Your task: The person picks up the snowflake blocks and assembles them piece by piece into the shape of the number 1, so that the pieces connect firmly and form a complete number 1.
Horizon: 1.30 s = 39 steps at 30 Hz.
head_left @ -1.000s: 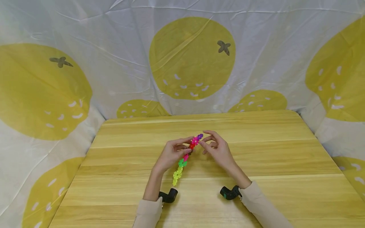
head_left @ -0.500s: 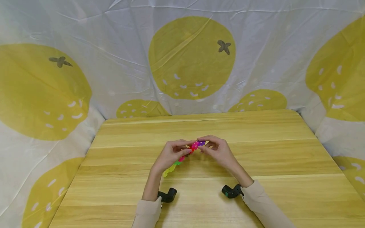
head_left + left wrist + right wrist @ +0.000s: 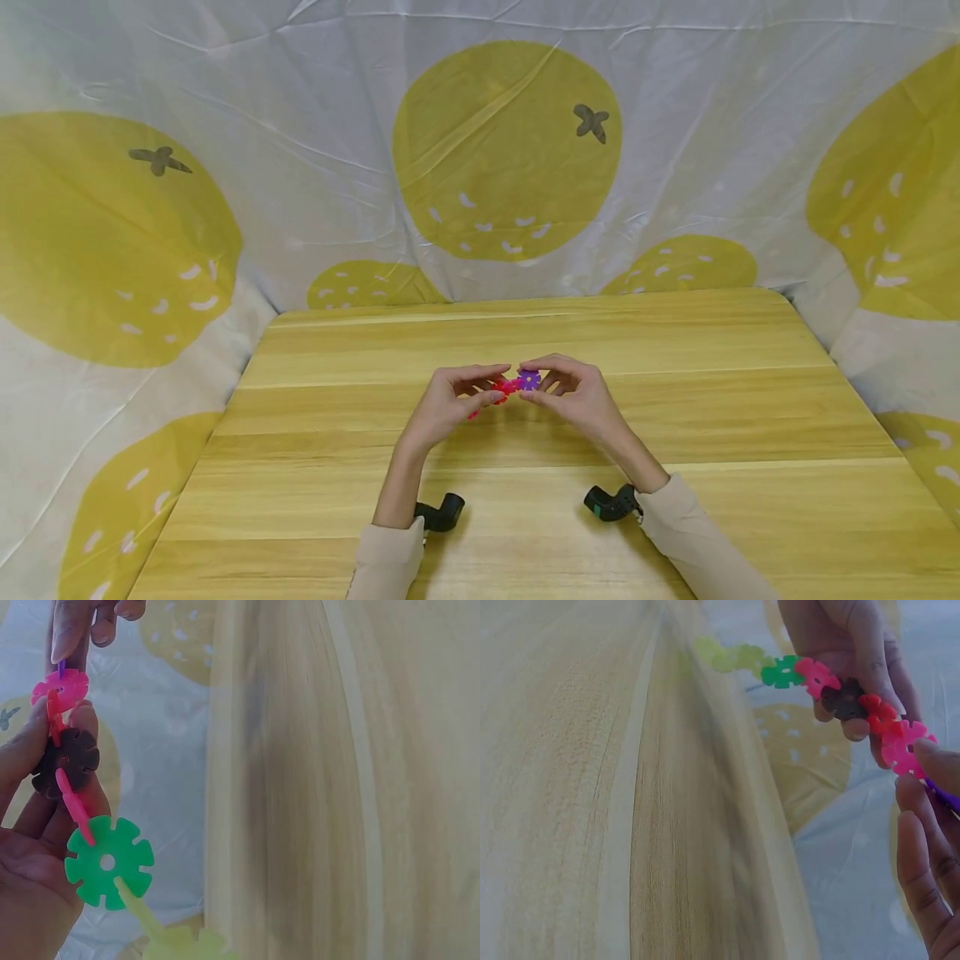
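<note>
Between the hands runs a chain of slotted plastic snowflake discs, raised over the table. My left hand (image 3: pixel 448 404) grips it near the red disc (image 3: pixel 877 711) and the dark disc (image 3: pixel 73 756), thumb on one side and fingers on the other. At the far end, thumb and fingers of my right hand (image 3: pixel 576 390) pinch the purple disc (image 3: pixel 528 381), which faces the head camera. A bright pink disc (image 3: pixel 897 742) links purple and red. Beyond the dark disc follow another pink disc (image 3: pixel 815 675), a green disc (image 3: pixel 90 856) and yellow discs (image 3: pixel 750 658), hidden in the head view.
Under both hands lies a wooden table (image 3: pixel 525 533). A white cloth with yellow fruit prints (image 3: pixel 337 167) hangs behind it and at the sides. Black wrist cameras (image 3: pixel 442 512) stick out inward from both forearms.
My right hand has closed in from the right and taken hold of the purple disc. The chain has swung level, its yellow end going out of sight behind my left hand.
</note>
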{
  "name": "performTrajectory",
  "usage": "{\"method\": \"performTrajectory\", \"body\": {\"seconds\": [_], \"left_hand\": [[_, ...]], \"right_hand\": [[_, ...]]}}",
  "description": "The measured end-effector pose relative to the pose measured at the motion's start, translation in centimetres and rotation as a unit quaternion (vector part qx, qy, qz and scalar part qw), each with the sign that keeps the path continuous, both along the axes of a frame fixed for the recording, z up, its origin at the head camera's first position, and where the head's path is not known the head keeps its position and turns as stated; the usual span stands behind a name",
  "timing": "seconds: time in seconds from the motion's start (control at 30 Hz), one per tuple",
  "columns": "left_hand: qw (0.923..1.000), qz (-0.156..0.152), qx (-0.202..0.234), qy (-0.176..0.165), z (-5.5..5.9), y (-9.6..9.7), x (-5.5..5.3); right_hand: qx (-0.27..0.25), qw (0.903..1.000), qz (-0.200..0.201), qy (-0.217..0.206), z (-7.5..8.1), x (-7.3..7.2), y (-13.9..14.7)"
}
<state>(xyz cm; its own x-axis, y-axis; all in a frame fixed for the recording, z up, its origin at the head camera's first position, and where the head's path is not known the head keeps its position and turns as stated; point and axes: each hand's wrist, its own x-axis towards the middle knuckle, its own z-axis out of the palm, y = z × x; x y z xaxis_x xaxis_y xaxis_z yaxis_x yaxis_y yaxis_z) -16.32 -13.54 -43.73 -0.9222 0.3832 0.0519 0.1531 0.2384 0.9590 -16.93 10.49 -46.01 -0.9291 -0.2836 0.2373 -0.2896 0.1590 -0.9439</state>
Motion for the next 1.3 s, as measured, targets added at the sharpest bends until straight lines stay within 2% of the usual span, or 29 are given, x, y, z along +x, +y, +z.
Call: {"method": "performTrajectory", "body": {"seconds": [0.17,0.37,0.43,0.63,0.77,0.97,1.2,1.3], "left_hand": [[0.9999,0.01,0.003,0.007,0.0,0.0,0.0],[0.9984,0.052,0.021,0.001,0.0,0.4,0.0],[0.9973,0.069,0.022,0.002,0.0,0.6,0.0],[0.9938,0.108,0.018,0.022,-0.2,1.4,0.0],[0.9927,0.117,0.009,0.027,-0.4,1.8,0.0],[0.9946,0.102,0.017,0.014,-0.4,2.2,0.1],[0.9971,0.076,0.011,0.005,-0.4,2.1,0.1],[0.9986,0.05,0.005,-0.016,-0.4,1.9,0.2]], "right_hand": [[-0.006,1.0,0.002,-0.006,0.1,0.0,0.1],[-0.005,0.9979,-0.054,0.035,-0.2,0.2,-0.6],[-0.002,0.9972,-0.061,0.044,-0.2,0.5,-1.1],[0.025,0.998,-0.018,0.055,-0.7,1.1,-2.3],[0.01,0.9995,0.007,0.028,-1.1,1.3,-2.8],[-0.027,0.9996,0.001,-0.014,-1.0,1.3,-2.9],[-0.014,0.9998,-0.015,-0.001,-1.1,1.2,-2.6],[-0.012,0.9995,-0.029,-0.005,-1.2,1.1,-2.5]]}}
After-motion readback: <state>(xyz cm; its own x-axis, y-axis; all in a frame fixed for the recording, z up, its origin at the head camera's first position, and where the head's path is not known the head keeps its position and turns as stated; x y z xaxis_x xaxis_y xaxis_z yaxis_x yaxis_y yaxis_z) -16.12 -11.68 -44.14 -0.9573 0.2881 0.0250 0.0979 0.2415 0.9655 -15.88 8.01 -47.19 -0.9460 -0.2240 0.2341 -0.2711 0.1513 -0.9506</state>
